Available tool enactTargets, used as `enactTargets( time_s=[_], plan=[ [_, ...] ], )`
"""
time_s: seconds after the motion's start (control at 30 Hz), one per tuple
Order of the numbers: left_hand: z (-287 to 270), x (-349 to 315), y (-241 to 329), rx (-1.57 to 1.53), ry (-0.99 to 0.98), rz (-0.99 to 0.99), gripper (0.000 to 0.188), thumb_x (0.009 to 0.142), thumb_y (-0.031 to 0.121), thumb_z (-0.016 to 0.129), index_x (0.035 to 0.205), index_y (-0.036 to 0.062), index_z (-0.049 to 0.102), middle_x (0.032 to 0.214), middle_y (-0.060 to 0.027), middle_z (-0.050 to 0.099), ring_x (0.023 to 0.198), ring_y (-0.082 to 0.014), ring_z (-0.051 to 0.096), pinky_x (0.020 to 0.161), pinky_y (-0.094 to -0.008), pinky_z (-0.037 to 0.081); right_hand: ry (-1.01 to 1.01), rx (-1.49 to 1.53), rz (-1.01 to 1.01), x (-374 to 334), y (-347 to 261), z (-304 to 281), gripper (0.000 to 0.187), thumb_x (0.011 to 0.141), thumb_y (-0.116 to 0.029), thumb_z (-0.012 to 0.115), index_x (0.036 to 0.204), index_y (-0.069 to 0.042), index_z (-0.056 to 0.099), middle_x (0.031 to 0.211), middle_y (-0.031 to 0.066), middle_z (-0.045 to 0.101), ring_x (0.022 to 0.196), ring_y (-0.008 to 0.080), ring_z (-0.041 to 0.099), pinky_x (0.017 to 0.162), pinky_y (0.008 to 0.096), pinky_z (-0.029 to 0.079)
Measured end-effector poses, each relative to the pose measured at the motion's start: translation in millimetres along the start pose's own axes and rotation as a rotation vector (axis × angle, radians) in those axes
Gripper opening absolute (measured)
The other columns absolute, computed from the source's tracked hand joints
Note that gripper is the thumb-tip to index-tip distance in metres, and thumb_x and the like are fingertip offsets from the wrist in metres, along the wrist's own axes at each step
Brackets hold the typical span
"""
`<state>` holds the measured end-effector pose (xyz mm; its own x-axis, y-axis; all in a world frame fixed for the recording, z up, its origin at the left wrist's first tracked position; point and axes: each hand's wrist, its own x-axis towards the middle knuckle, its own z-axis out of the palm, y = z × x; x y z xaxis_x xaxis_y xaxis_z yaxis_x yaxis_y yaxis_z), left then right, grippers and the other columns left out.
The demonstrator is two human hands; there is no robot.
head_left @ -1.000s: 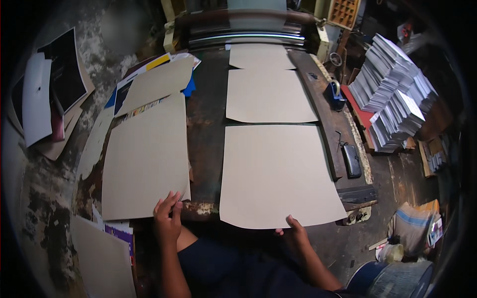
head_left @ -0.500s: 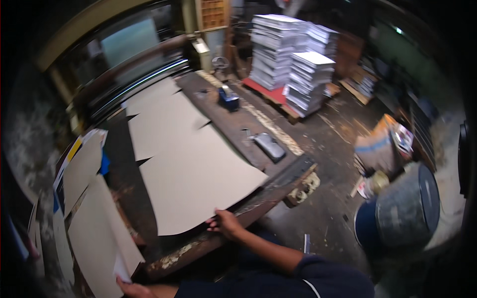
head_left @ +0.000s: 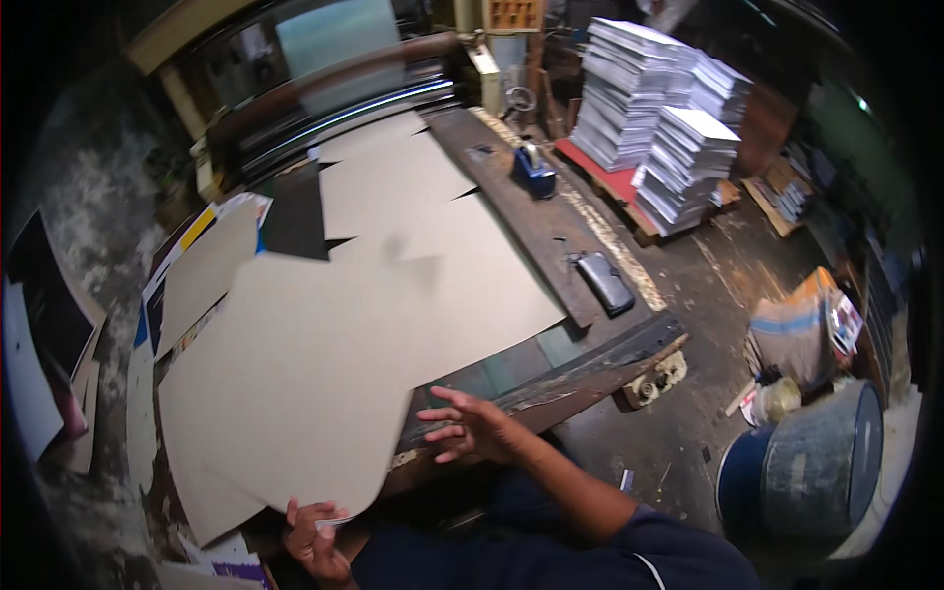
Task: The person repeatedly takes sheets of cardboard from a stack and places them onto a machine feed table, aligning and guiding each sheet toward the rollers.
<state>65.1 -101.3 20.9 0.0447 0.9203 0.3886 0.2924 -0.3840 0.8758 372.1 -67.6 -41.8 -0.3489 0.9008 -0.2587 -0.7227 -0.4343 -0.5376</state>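
My left hand is closed on the near edge of a large beige cardboard sheet, its thumb and fingers pinching the rim. This sheet bends where I hold it and reaches up over part of the bed of a roller machine. Beneath and beyond it, other beige sheets lie in a line on the bed, with dark notch-like gaps at their edges, running to the rollers. My right hand hovers just right of the held sheet, over the bed's front edge, fingers spread and holding nothing.
On the bed's right side sit a blue tape dispenser and a dark oblong case. Tall paper stacks stand on a pallet behind. A drum and a sack are at right. More sheets lie at left.
My left hand has lifted a cardboard sheet from the left pile and swung it right, over the bed. My right hand has let go of the sheet on the bed and opened. The view has shifted left.
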Motion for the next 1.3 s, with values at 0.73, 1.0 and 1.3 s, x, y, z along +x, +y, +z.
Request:
enactTargets(
  time_s=[0.73, 1.0, 1.3],
  plan=[
    [61, 47, -67, -0.765, -0.195, -0.277, 0.032, 0.073, 0.025, 0.052, 0.067, -0.0033, 0.067, 0.066, -0.0152, 0.067, 0.089, -0.0319, 0.067, 0.119, -0.0481, 0.012, 0.253, -0.182, 0.192, -82, 62, -70, 0.037, 0.095, -0.025, 0.057, 0.118, 0.004, 0.052, 0.090, 0.0171, 0.064, 0.077, 0.0254, 0.065, 0.069, 0.0421, 0.058],
    [55, 47, -7, -0.838, -0.186, -0.143, 0.033, 0.073, 0.023, 0.050, 0.068, -0.0053, 0.068, 0.067, -0.0164, 0.067, 0.082, -0.0333, 0.067, 0.116, -0.0478, 0.021, 0.463, -0.446, 0.028, -66, 97, -74, 0.027, 0.099, -0.020, 0.049, 0.113, 0.003, 0.054, 0.095, 0.0193, 0.063, 0.073, 0.0252, 0.065, 0.058, 0.0352, 0.057],
    [39, 31, 18, -0.740, -0.158, -0.244, 0.034, 0.070, 0.023, 0.048, 0.067, -0.0042, 0.069, 0.065, -0.0166, 0.067, 0.080, -0.0327, 0.068, 0.116, -0.0473, 0.023, 0.445, -0.882, -0.113, -85, 99, -91, 0.034, 0.094, -0.021, 0.055, 0.120, 0.002, 0.053, 0.112, 0.0194, 0.062, 0.099, 0.0303, 0.063, 0.080, 0.0411, 0.053]
  ],
)
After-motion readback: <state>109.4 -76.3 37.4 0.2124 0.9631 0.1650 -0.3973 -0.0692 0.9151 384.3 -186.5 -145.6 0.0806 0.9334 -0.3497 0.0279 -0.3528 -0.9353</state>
